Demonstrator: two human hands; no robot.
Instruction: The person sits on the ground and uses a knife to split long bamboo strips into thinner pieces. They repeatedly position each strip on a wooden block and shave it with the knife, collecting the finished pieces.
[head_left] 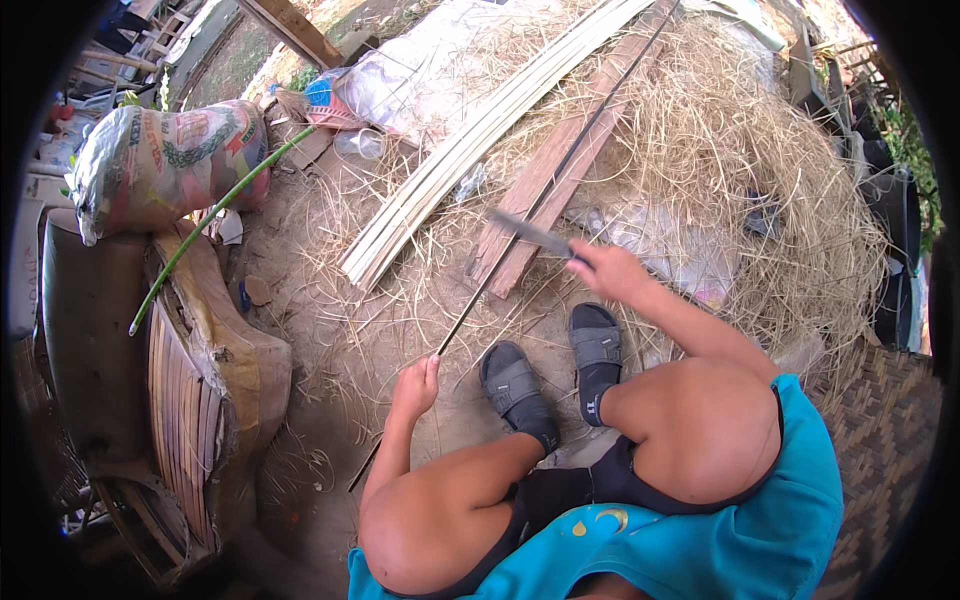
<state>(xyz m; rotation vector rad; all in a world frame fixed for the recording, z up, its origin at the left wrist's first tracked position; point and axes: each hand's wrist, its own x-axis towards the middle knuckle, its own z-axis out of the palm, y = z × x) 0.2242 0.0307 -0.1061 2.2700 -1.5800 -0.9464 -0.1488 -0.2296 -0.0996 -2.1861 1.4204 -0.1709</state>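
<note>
My left hand [415,386] is closed round a long, thin dark strip [470,306]; its short end comes out below the fist. From there the strip runs up and away over a reddish-brown wooden plank [527,205] to the top of the view. In my right hand [608,272] is a knife [540,236], gripped by its dark handle. Its blade points left and crosses over the strip near the plank's close end, slightly blurred. Whether the blade touches the strip, I cannot tell. My sandalled feet are just below.
Left of the plank lies a bundle of long pale strips [440,186]. Curly straw-coloured shavings [760,140] heap up on the right. At left are a stuffed sack [170,160], a green stalk [225,205] and a worn chair-like piece [245,360]. A woven mat [885,440] is lower right.
</note>
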